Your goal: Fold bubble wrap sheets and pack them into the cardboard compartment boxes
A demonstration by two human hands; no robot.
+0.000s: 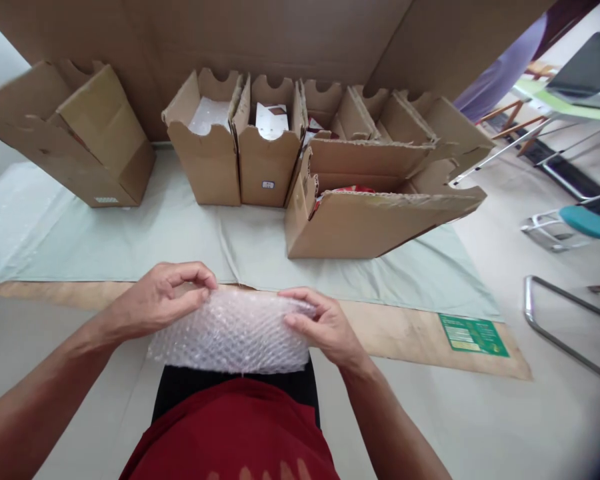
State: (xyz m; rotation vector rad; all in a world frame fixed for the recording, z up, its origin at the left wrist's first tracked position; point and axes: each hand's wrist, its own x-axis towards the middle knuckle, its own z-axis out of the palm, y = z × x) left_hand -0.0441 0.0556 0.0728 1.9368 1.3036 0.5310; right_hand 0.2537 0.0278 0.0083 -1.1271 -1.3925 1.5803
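A piece of clear bubble wrap point(240, 333) hangs just in front of my body, past the near edge of the table. Its upper left corner is pinched between the thumb and fingers of my left hand point(163, 300). At the other end, my right hand point(325, 327) grips the upper right corner the same way. The wrap is stretched fairly flat between the two hands. Whether anything lies inside or behind it I cannot tell.
Several open cardboard boxes point(263, 170) stand in a row on the pale green cloth point(180, 233). One wider box point(360, 227) sits closer on the right, another box point(105, 147) at left. More bubble wrap point(5, 213) lies far left. A blue stool point(587, 221) stands at right.
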